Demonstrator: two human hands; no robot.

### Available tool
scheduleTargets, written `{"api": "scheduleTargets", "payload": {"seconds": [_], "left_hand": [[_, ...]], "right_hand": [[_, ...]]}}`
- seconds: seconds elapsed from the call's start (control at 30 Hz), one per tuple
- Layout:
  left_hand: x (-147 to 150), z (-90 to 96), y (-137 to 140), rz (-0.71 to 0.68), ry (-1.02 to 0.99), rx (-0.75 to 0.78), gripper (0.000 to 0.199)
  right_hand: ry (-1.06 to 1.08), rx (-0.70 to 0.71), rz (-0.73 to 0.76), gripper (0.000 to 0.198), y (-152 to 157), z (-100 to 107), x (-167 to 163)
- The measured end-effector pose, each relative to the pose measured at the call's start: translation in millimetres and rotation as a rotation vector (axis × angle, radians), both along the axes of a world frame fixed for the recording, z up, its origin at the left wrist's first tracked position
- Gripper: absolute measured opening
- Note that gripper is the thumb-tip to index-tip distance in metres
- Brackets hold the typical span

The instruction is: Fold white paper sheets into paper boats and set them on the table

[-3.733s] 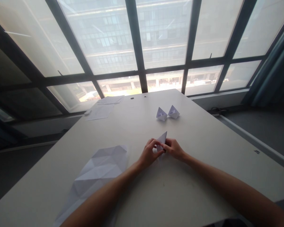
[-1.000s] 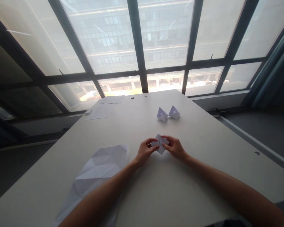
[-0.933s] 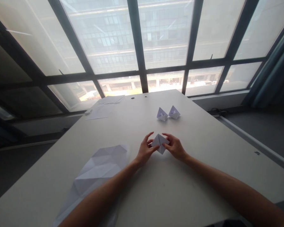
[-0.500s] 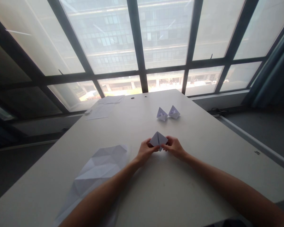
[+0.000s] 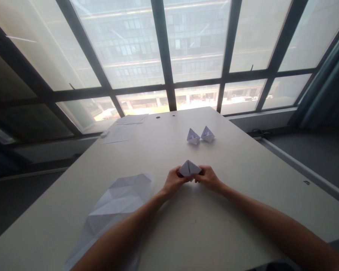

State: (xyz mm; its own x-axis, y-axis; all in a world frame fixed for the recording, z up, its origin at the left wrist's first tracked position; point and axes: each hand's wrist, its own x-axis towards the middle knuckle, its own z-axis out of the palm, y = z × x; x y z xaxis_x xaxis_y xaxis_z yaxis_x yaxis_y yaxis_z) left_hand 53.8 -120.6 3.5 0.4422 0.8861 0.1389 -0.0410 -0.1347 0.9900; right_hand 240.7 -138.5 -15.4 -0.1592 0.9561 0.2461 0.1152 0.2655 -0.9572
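Between my two hands is a small piece of folded white paper (image 5: 190, 168), diamond-like with a seam down its middle and its point facing away from me. My left hand (image 5: 173, 180) pinches its left corner, thumb along the near side. On the opposite corner, my right hand (image 5: 209, 177) is closed the same way, its thumb near the centre seam. The fingers behind the paper are mostly hidden. Farther off stand two folded paper boats (image 5: 193, 137), side by side. A large creased paper sheet (image 5: 115, 203) lies left of my left forearm, which covers part of it.
The white table (image 5: 243, 180) runs forward to large windows. Flat paper sheets (image 5: 132, 119) lie at its far left, near a small dark round spot (image 5: 158, 117). A small dark mark (image 5: 306, 183) is on the right side. Curtains (image 5: 322, 82) hang at the right.
The folded paper has tilted and its far point sits slightly lower, so it looks flatter and wider. My right hand has shifted slightly; both hands keep hold of it.
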Motion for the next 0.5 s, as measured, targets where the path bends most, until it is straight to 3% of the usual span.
{"api": "scheduleTargets", "payload": {"seconds": [0.13, 0.27, 0.5], "left_hand": [[-0.3, 1.6, 0.1, 0.038, 0.02, -0.042, 0.049], [-0.7, 1.1, 0.6, -0.032, 0.074, -0.054, 0.043], [-5.3, -0.2, 4.3, -0.152, 0.228, -0.061, 0.039]], "right_hand": [[-0.009, -0.017, 0.047, 0.03, -0.1, -2.1, -1.6], [-0.017, -0.038, 0.012, 0.038, 1.9, -5.9, -1.5], [-0.06, 0.036, -0.056, 0.034, 4.3, -7.4, 0.3]]}}
